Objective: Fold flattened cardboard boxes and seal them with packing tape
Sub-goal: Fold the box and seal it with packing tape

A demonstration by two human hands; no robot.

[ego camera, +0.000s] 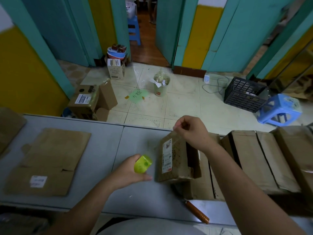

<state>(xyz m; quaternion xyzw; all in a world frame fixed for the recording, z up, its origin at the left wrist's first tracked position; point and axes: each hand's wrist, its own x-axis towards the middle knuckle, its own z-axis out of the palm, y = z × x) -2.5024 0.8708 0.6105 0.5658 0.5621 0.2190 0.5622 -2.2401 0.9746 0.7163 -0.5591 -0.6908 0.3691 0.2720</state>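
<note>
A small cardboard box with a white shipping label stands tilted on the grey table, leaning against a stack of flattened boxes at the right. My right hand hovers over the box's far top corner, thumb and fingers pinching the end of a clear tape strip that runs down over the box. My left hand grips a yellow-green tape dispenser just left of the box, low over the table.
A flattened box with a small label lies on the table's left. A brown-handled tool lies at the table's near edge. Beyond the table, on the tiled floor, are cardboard boxes, a bin, a black crate and a blue stool.
</note>
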